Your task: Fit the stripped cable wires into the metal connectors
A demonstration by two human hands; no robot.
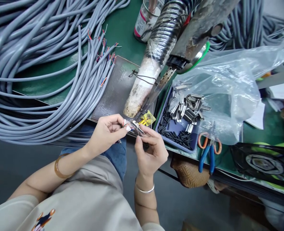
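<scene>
My left hand (110, 130) pinches thin colored wires (125, 124) between thumb and fingertips. Beside it, my right hand (151, 147) grips a small silver metal connector (137, 127) by its right end. The wires meet the connector's left end; how they join is too small to tell. Just behind the fingers lies a yellow piece with yellow sticks (146, 119), under a soldering iron (164, 78). To the right, a blue tray (195, 146) holds loose silver connectors (190, 109) and short black tubes (180, 138).
Grey cables (84, 96) with stripped ends cover the left side. A foil-wrapped duct (154, 54) slants over a dark plate (108, 96). A jar (146, 22) stands behind. At right are a plastic bag (230, 83), blue-handled pliers (208, 155) and a black fan (264, 163).
</scene>
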